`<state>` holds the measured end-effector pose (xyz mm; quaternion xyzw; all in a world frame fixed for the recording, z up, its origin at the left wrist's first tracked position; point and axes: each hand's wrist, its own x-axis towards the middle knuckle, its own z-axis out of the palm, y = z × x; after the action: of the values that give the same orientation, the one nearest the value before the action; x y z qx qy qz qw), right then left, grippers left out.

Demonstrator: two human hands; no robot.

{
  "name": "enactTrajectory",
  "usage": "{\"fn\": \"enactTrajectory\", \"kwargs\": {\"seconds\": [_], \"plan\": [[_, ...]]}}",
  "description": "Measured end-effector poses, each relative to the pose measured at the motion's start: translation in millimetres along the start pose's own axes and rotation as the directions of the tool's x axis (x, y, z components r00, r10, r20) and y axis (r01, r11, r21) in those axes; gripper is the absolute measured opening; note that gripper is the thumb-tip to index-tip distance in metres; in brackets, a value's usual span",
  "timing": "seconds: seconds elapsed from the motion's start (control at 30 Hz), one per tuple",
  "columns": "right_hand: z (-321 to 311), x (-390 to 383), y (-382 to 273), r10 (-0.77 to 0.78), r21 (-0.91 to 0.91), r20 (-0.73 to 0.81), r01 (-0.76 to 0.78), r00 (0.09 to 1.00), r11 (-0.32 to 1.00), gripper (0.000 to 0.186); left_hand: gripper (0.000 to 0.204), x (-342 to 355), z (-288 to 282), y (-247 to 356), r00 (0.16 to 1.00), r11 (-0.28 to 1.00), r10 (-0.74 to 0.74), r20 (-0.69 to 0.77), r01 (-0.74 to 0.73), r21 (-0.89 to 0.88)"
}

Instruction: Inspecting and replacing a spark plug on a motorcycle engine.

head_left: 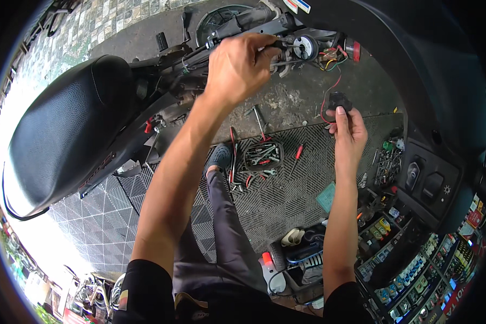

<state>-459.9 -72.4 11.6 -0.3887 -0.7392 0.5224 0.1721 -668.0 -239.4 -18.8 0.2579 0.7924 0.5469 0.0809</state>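
My left hand (240, 70) is raised at the scooter's exposed frame (227, 32), fingers curled round a dark tool-like piece (278, 44), too hidden to make out fully, beside a white round fitting (306, 47). Colored wires (329, 56) and a red lamp-like part (355, 51) sit just right of that fitting. In my right hand (346, 127) is a small black rectangular part (340, 99), gripped between thumb and fingers, with a thin red wire (325, 100) running up from it toward the bundle.
A black seat (65, 129) fills the left, a dark body panel (437, 108) the right. On the mat (275, 205) lie a wrench tray (262, 154), a hammer (259, 121), a red screwdriver (298, 152) and loose pliers. Racks of small parts (410, 270) stand lower right.
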Motion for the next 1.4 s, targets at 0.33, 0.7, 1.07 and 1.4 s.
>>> {"fn": "enactTrajectory", "kwargs": {"seconds": [0.33,0.7,1.07,1.4], "plan": [[5,4,-5,-0.028,0.003,-0.005,0.028,1.0,1.0,0.02,0.018,-6,6,-4,0.981,0.976,0.192,0.023,-0.193,0.101],[7,23,-15,0.001,0.016,-0.097,0.0,0.995,1.0,0.021,0.019,11,19,-5,0.948,0.924,0.301,0.099,-0.316,0.214],[17,30,-28,0.056,0.227,-0.062,-0.04,0.997,0.973,0.018,0.018,23,16,-17,0.819,0.754,0.551,0.16,-0.571,0.326],[19,24,-35,-0.119,0.324,-0.135,0.157,0.984,0.933,0.015,0.048,4,18,-35,0.926,0.819,-0.133,0.354,0.304,-0.487]]}}
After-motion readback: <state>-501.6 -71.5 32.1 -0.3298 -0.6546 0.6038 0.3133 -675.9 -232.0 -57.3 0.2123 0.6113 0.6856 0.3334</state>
